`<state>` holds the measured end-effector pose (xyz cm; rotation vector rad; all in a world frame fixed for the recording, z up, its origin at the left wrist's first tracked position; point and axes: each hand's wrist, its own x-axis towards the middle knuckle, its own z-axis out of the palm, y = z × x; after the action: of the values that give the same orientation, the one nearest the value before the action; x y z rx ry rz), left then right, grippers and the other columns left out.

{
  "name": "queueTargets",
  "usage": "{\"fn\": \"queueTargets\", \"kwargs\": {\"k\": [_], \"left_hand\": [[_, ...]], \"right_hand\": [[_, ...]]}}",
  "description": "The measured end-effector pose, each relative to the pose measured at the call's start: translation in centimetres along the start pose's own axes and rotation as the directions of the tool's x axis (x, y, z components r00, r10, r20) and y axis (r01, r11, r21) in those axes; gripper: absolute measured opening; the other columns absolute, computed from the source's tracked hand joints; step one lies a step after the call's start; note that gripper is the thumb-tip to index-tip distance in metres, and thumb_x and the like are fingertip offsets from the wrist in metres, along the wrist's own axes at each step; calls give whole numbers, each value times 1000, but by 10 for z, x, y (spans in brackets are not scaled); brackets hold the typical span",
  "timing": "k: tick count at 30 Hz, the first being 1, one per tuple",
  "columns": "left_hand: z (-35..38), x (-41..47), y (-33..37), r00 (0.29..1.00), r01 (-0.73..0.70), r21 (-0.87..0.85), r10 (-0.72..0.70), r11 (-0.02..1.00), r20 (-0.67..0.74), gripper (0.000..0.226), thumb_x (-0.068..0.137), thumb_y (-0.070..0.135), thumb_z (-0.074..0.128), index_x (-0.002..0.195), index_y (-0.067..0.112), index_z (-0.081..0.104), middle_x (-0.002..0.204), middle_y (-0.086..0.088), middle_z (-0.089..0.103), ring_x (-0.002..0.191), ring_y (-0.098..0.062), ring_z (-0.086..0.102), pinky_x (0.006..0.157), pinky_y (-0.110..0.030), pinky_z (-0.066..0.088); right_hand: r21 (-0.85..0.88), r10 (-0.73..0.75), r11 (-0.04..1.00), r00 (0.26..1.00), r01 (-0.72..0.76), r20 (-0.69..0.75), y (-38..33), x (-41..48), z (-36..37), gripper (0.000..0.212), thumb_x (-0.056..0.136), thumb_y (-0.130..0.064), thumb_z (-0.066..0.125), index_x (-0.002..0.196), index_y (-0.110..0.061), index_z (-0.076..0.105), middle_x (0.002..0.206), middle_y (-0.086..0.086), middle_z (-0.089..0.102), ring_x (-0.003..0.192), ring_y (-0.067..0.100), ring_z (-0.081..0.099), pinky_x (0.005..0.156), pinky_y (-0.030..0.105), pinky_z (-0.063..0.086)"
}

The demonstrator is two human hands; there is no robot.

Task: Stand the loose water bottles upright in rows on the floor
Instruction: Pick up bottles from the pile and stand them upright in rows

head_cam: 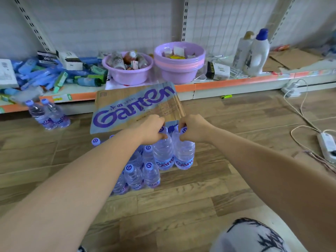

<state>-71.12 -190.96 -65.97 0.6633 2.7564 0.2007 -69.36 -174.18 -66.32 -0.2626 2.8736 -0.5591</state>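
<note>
Flattened Ganten carton lies tilted just behind the bottles, its far edge at the low shelf. Power strip with cables on the floor far right, green lighter by the shelf base. Left hand grips the neck of one water bottle. Right hand grips the neck of a second bottle. Both are upright, side by side, at the right end of the standing rows (can't tell if the bases touch the floor). Two more bottles stand well apart at left by the shelf. Open wood floor right of the rows and nearer the camera. Left purple basin holds small bottles and packets; stacked basins hold packets.
</note>
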Motion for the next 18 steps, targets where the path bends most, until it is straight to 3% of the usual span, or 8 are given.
{"fn": "queueTargets", "kwargs": {"k": [3, 7, 11, 13, 15, 18], "left_hand": [[22, 3, -5, 1000, -8, 23, 8, 1000, 25, 43, 84, 42, 63, 109, 8, 53, 110, -9, 53, 100, -27, 53, 87, -41, 48], [48, 8, -10, 998, -12, 9, 11, 1000, 63, 38, 82, 37, 65, 102, 8, 51, 101, -6, 49, 95, -26, 54, 79, -38, 46], [75, 19, -3, 993, -42, 74, 34, 996, 110, 34, 83, 30, 64, 103, 5, 52, 103, -9, 51, 91, -28, 55, 72, -37, 44], [91, 23, 0, 992, -51, 94, 40, 994, 116, 20, 84, 23, 61, 89, 9, 48, 96, -9, 48, 85, -29, 54, 64, -35, 39], [108, 27, 1, 993, -39, 84, 30, 996, 110, 23, 84, 18, 59, 76, 13, 38, 93, -8, 44, 85, -31, 55, 63, -36, 38], [128, 32, 0, 993, -13, 82, 3, 997, 119, 23, 87, 19, 58, 82, 12, 36, 103, -12, 46, 87, -32, 55, 64, -37, 38]], "right_hand": [[-24, 4, 1000, 998, -3, 58, 7, 1, 18, 24, 75, -13, 67, 98, -7, 67, 85, 1, 53, 80, 18, 47, 52, 23, 34], [-31, 35, 999, 996, -32, 86, 23, 7, 45, 25, 76, -14, 66, 101, -9, 66, 89, 0, 51, 83, 19, 49, 66, 25, 37], [-7, 70, 998, 994, -70, 90, 42, 11, 73, 28, 76, -13, 65, 104, -11, 67, 99, 7, 55, 100, 24, 56, 72, 24, 37], [-1, 79, 997, 992, -79, 98, 51, 12, 86, 30, 76, -13, 65, 105, -11, 66, 104, 9, 57, 103, 25, 56, 73, 22, 36], [8, 86, 996, 990, -87, 110, 59, 13, 99, 30, 76, -13, 65, 106, -12, 65, 100, 7, 53, 104, 25, 56, 73, 22, 37], [10, 91, 996, 989, -93, 119, 67, 16, 114, 32, 77, -13, 66, 108, -12, 63, 111, 9, 55, 106, 24, 54, 75, 23, 38]]}}
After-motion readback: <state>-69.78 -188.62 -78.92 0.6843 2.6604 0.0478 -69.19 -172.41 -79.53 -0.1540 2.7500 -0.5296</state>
